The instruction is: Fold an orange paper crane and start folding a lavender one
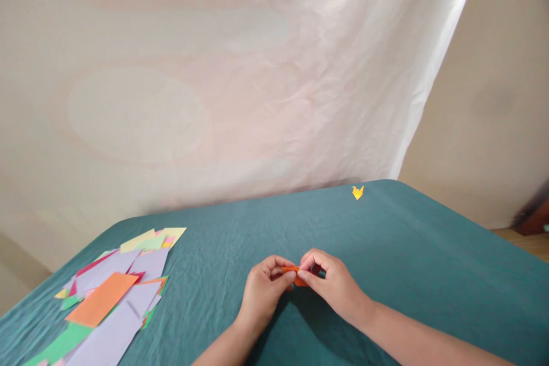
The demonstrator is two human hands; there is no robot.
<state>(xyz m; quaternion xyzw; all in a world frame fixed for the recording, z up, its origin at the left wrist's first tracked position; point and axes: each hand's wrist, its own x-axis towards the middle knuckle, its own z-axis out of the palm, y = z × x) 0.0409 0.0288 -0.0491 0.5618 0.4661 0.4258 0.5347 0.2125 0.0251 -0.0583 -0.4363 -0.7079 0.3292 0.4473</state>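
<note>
Orange folded paper, a small narrow piece (pixel 301 282), sits between your two bare hands, just above the teal cloth-covered table (pixel 223 263) and roughly midway between its sides. Its visible upper edge runs side to side, from your left fingertips across to your right, so its long axis seems to lie across you rather than away from you. Fingers hide much of it, and its full shape can't be made out.

Your left hand (pixel 265 287) pinches the left end between thumb and fingers; your right hand (pixel 337 283) pinches the right part, with a little orange showing below that thumb. Neither hand is nearer: both touch the paper, their fingertips almost meeting.

Farther out, a small yellow folded-paper figure with pointed tips (pixel 357 193) rests near the far edge, beyond your right hand and slightly to its right. Well to your left lies a loose pile of coloured paper sheets (pixel 148 263), one plain orange sheet (pixel 102 299) on top. Behind the table hangs a pale, wrinkled fabric sheet (pixel 257 97).
</note>
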